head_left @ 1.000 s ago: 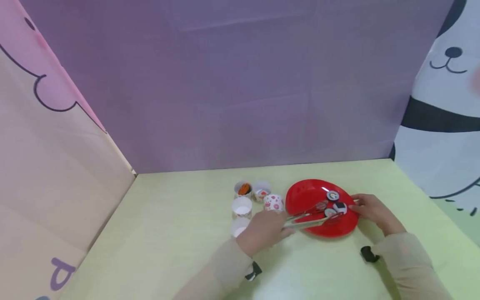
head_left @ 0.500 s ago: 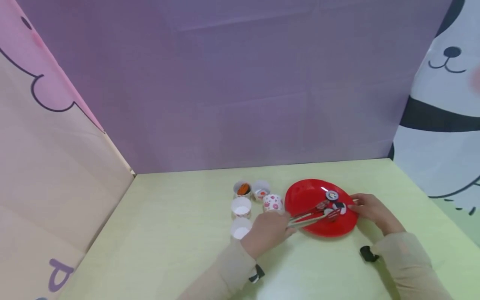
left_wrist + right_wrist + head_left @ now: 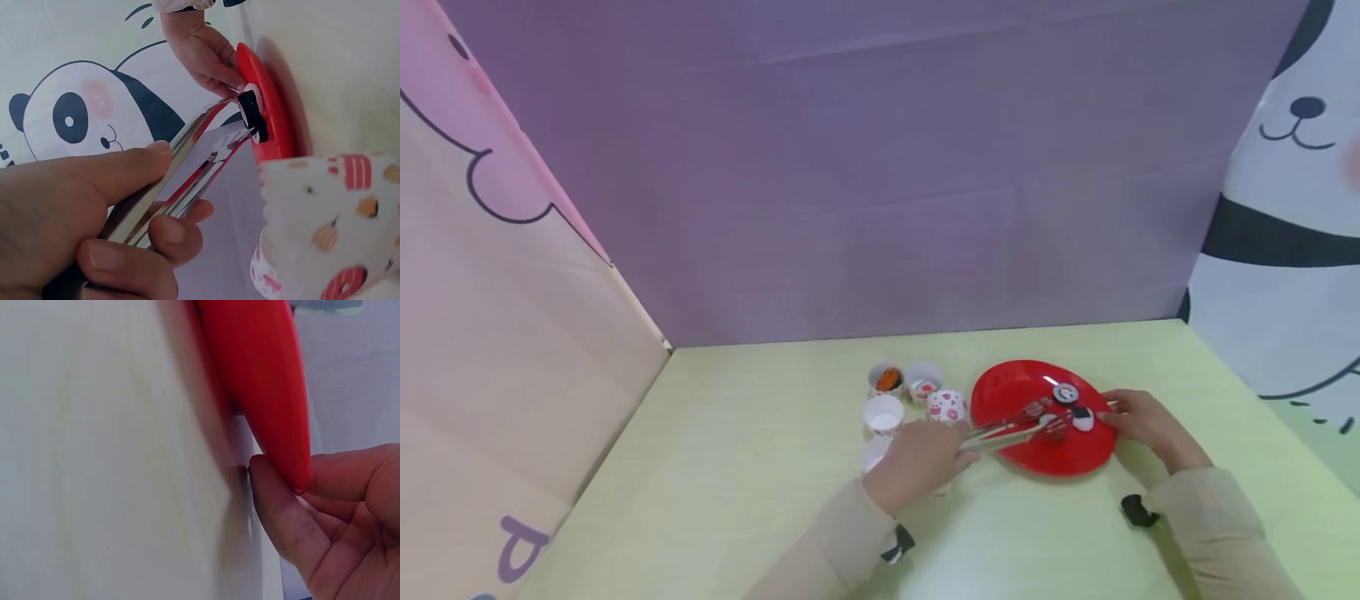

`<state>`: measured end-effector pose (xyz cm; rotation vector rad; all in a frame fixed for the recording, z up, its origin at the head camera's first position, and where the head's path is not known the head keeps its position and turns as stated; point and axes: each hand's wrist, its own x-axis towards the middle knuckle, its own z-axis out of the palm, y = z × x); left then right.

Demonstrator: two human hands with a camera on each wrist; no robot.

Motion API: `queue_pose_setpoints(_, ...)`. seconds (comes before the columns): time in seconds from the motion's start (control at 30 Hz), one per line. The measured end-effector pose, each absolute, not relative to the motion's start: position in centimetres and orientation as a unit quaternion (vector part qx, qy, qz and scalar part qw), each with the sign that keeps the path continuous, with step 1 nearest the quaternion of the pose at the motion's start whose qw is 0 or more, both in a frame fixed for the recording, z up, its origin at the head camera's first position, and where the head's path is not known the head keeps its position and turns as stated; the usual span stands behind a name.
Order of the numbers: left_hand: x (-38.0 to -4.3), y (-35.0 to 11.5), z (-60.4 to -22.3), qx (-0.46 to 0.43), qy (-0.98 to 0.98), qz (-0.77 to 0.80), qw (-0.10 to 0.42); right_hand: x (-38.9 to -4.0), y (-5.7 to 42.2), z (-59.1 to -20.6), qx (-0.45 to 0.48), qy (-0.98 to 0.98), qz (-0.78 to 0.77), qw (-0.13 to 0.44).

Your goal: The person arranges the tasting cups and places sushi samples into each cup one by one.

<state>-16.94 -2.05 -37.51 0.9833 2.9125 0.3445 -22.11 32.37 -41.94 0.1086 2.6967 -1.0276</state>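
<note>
My left hand (image 3: 921,462) grips a pair of metal tongs (image 3: 178,172), fingers curled round the handles. The tong tips reach over a red plate (image 3: 1000,383), one on either side of a small whitish piece; whether they squeeze it I cannot tell. Beside it on the plate lie a round toy sushi roll (image 3: 1065,393) and a white piece with a black band (image 3: 1082,418). My right hand (image 3: 1142,421) pinches the plate's right rim between thumb and fingers, as the right wrist view shows, with the thumb (image 3: 281,519) underneath.
Several small paper cups stand left of the plate. One cup (image 3: 874,385) holds an orange-and-black piece (image 3: 890,379), another (image 3: 913,375) something orange-red. A patterned cup (image 3: 331,225) is close below the tongs. A purple backdrop (image 3: 880,208) rises behind the pale table (image 3: 737,467).
The tongs have shifted slightly left over the plate, and the whitish piece between their tips shows farther left, apart from the black-banded piece. My right hand and the plate stay in place.
</note>
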Motion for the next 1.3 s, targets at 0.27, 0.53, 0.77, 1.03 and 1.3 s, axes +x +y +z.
queue_pose_setpoints(0.27, -16.8, -4.6, -36.6, 0.321, 0.941, 0.105, 0.009, -22.1, 32.2, -41.8, 0.046, 0.923, -0.357, 0.134)
queue_pose_setpoints(0.53, -17.1, -8.1, -35.6, 0.322, 0.941, 0.094, -0.036, -22.1, 32.4, -41.9, 0.049, 0.922, -0.357, 0.138)
queue_pose_setpoints(0.77, -17.4, -10.9, -35.4, 0.33, 0.934, 0.128, -0.054, -22.1, 32.4, -42.1, 0.044, 0.922, -0.362, 0.13)
queue_pose_setpoints(1.03, -17.6, -13.4, -35.2, 0.317, 0.937, 0.124, -0.076, -22.2, 32.4, -42.3, 0.042, 0.921, -0.367, 0.126)
queue_pose_setpoints(1.3, -17.5, -16.0, -35.0, 0.314, 0.938, 0.123, -0.082, -22.0, 32.4, -42.1, 0.056, 0.92, -0.365, 0.135)
